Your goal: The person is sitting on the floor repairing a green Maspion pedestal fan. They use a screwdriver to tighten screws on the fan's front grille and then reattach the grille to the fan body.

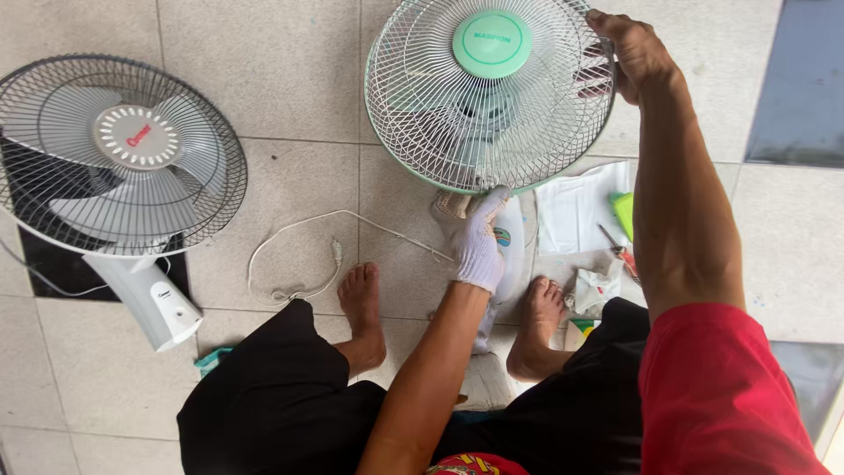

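Far left, a dark-grilled fan [119,154] lies on the tiled floor [290,70], its white stand pointing down toward the person's knee, well apart from both hands. Moving in, a white power cord [303,242] loops across the tiles just ahead of the bare feet. Now the centre: the green-rimmed fan [488,97] stands in front of the person, grille face up toward the camera, its round face stretching between the two hands. The left hand [479,237], in a white work glove, is at the bottom edge of the grille, fingers curled against the rim — pinching it or just bracing, I can't quite tell from here. Up on the right, the bare right hand [633,53] is closed over the upper rim, fingers hooked into the wires. Beside the right leg, a white cloth [576,207] holds a red-handled tool [615,246] and a green piece [624,211].
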